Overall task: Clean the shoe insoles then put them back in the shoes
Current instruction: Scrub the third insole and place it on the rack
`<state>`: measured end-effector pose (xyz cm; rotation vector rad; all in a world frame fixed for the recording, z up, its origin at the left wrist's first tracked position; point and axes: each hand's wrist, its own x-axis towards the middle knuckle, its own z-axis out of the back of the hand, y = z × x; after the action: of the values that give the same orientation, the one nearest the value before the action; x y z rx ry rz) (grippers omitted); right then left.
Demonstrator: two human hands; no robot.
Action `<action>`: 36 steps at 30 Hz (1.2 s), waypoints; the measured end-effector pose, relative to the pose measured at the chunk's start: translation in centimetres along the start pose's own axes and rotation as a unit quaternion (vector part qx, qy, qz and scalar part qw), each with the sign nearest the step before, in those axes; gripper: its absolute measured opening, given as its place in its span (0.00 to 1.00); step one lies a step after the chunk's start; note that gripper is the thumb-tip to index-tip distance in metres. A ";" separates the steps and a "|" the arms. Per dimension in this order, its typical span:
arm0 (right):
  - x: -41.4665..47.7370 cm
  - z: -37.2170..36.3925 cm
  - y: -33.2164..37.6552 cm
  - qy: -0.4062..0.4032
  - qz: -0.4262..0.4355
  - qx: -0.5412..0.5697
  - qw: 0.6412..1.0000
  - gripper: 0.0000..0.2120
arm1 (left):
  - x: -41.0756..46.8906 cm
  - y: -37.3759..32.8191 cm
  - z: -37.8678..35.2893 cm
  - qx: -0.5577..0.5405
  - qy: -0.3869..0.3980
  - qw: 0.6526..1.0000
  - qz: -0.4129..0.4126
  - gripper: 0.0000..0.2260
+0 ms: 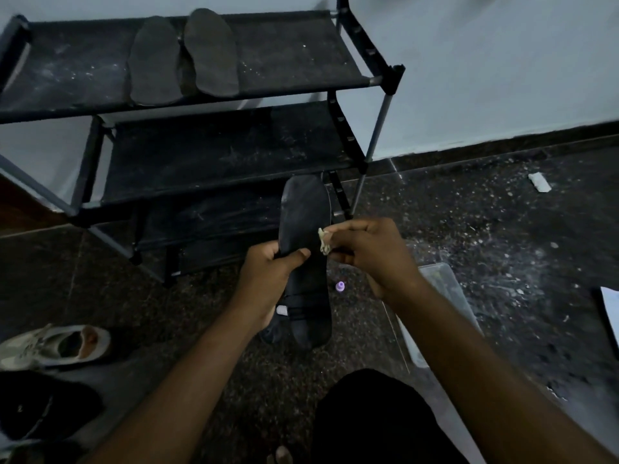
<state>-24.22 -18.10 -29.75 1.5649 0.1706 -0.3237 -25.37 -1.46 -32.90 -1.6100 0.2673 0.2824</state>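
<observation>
My left hand [268, 276] grips a long black insole [306, 216] at its middle, thumb across the top, holding it lengthwise above the floor. My right hand [365, 252] pinches a small pale cloth [324, 242] against the insole's right edge. Two more dark insoles [154, 61] [211, 51] lie side by side on the top shelf of the black shoe rack [284, 61]. A white sneaker [57, 346] lies on the floor at the left, and a black shoe [40, 406] sits below it. Another dark shoe [278, 326] lies partly hidden under the held insole.
A clear plastic container [445, 296] stands on the speckled floor under my right forearm. A small purple cap [340, 286] lies beside the insole. A white scrap [539, 182] lies at the far right, near the wall. My dark-clothed knee [375, 420] fills the bottom centre.
</observation>
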 end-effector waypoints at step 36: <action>3.1 20.5 -26.9 -0.161 -0.164 -0.392 0.891 0.10 | 5.0 16.5 -12.0 0.075 0.021 0.986 0.150 0.04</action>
<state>-31.58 -38.14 -56.19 0.6600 0.2664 -0.6781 -26.02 -14.43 -49.40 -1.4259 0.5532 0.4494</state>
